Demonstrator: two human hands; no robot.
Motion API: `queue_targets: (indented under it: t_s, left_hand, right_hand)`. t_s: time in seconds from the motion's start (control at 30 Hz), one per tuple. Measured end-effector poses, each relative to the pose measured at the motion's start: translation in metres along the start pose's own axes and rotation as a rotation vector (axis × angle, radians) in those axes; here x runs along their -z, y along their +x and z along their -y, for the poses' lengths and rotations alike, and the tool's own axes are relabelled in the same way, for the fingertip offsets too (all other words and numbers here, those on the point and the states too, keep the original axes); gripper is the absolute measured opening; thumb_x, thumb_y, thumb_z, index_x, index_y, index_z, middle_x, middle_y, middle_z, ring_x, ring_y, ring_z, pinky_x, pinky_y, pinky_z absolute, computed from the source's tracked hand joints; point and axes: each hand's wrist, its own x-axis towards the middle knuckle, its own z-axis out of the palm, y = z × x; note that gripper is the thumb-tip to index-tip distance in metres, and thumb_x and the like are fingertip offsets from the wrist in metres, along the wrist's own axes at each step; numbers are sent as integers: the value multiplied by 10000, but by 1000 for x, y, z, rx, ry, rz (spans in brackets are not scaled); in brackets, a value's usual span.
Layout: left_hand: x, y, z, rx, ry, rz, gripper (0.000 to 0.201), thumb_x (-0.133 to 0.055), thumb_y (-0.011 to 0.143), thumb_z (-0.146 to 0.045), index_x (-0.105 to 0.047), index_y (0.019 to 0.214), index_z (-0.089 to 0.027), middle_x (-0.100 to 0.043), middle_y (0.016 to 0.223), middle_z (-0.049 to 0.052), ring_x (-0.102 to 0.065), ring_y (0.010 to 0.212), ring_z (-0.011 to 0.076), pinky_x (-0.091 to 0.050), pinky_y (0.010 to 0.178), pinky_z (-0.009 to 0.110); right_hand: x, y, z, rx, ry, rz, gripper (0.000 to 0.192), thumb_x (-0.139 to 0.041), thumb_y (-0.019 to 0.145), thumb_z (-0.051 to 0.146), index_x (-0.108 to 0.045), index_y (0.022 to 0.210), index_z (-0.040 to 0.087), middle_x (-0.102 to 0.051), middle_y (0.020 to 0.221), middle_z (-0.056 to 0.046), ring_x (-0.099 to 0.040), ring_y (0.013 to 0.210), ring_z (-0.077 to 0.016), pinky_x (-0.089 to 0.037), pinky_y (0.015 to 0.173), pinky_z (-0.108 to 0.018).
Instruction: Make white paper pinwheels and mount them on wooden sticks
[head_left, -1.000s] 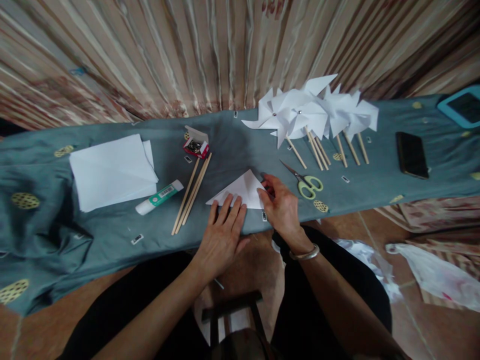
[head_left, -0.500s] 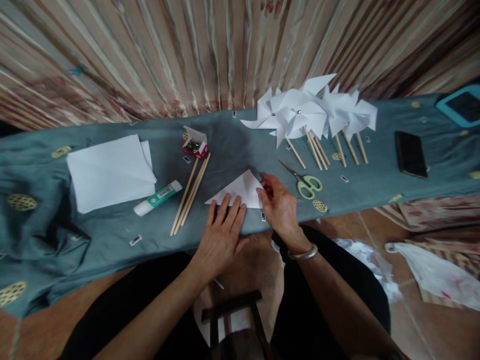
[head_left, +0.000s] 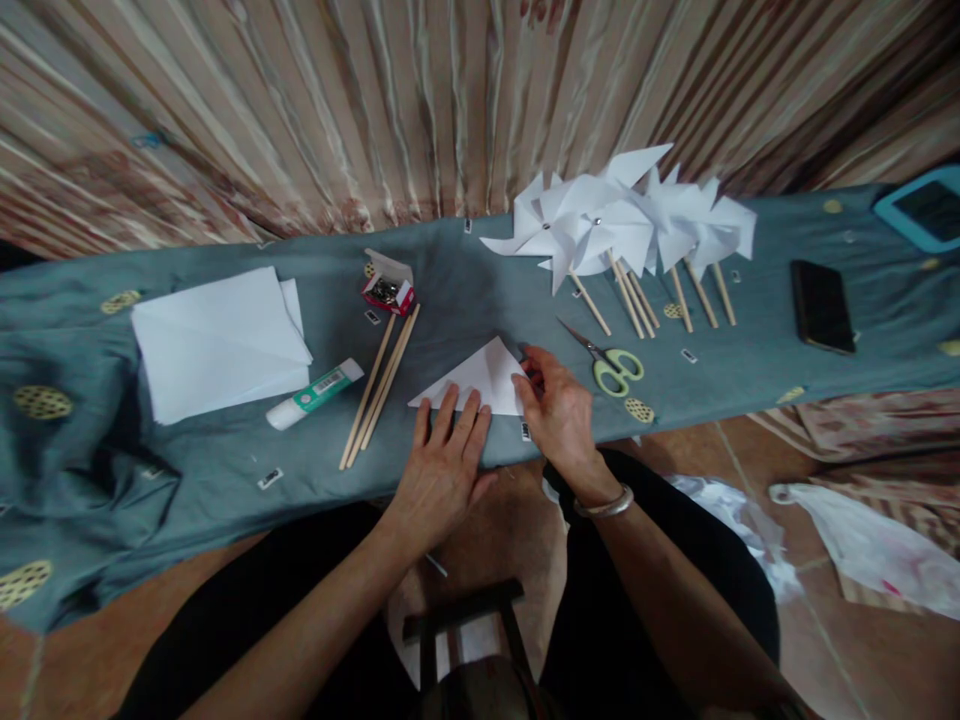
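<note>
A white sheet of paper (head_left: 491,373), folded into a triangle, lies on the table close to its front edge. My left hand (head_left: 444,455) rests flat on its lower edge, fingers stretched out and apart. At the triangle's right corner, my right hand (head_left: 559,408) pinches the paper between thumb and fingers; its fingertips are partly hidden. Green-handled scissors (head_left: 611,366) lie just right of that hand. Left of the paper are several wooden sticks (head_left: 382,385).
A paper stack (head_left: 217,345), a glue stick (head_left: 315,394) and a small red box of metal pins (head_left: 388,287) stand left. Several white paper pinwheels (head_left: 592,220) lie at the back. A phone (head_left: 821,305) and a blue-framed device (head_left: 926,210) lie right. A curtain (head_left: 420,110) hangs behind.
</note>
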Motion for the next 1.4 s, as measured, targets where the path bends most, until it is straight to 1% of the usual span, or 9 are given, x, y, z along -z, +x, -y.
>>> queue_targets:
  t_s: [0.13,0.23,0.37,0.5,0.67,0.8,1.0,1.2,1.4]
  left_hand:
    - [1,2,0,6,5,13,693,-575,914,-429,-381,1473,-67,-391,1545,226,-247,1470,442,-241,1155,676]
    - [1,3,-1,9,12,16,667,-560,921,-434,-408,1460,-71,-403,1538,224,-260,1466,442,-244,1153,675]
    - [1,4,-2,5,33,11,675,-556,921,-443,-416,1454,-53,-423,1527,223,-277,1457,447,-252,1152,670]
    - [2,4,-3,11,41,6,700,-579,911,-426,-392,1472,-50,-430,1525,217,-291,1451,445,-259,1153,661]
    - [5,5,-2,12,35,-5,639,-578,916,-394,-437,1447,-70,-441,1520,208,-312,1447,432,-264,1161,643]
    - [6,3,1,10,32,-4,611,-598,905,-370,-471,1423,-72,-427,1525,219,-298,1453,438,-277,1164,624]
    - [4,-12,13,55,21,-42,663,-572,917,-369,-394,1460,-31,-375,1538,272,-244,1484,405,-289,1174,586]
    - [0,-25,20,79,49,-82,703,-547,924,-386,-355,1467,17,-373,1532,289,-265,1477,401,-287,1176,578]
    - [1,-25,17,76,64,-77,716,-575,909,-365,-351,1466,26,-371,1531,294,-243,1485,397,-267,1184,577]
  right_hand:
    - [1,0,1,14,-40,11,375,-446,975,323,-571,1285,151,-733,1050,-133,-674,931,-265,-535,868,-426]
    - [2,-3,6,73,-93,13,417,-430,983,359,-553,1305,124,-703,1157,-161,-629,1058,-293,-501,939,-467]
    - [-1,-12,15,160,-173,5,522,-438,973,444,-509,1349,90,-550,1407,-206,-507,1263,-333,-417,1050,-513]
    - [-7,-21,19,144,-183,2,534,-438,971,428,-458,1402,113,-455,1492,-209,-455,1342,-340,-355,1095,-522]
    - [-3,-32,10,160,-204,-31,521,-412,982,327,-365,1467,143,-409,1530,-203,-367,1432,-294,-277,1151,-528]
    - [10,-43,-8,112,-223,-73,524,-389,985,295,-328,1491,173,-389,1545,-191,-339,1454,-282,-285,1147,-540]
    - [25,-52,-34,60,-192,-99,534,-385,956,240,-355,1480,143,-402,1526,-216,-351,1442,-312,-294,1135,-581]
    - [29,-53,-49,53,-137,-113,516,-366,932,194,-405,1442,125,-414,1516,-217,-355,1439,-294,-325,1135,-560]
    - [37,-44,-48,64,-77,-120,439,-335,981,272,-500,1370,154,-469,1484,-194,-406,1405,-290,-351,1112,-569]
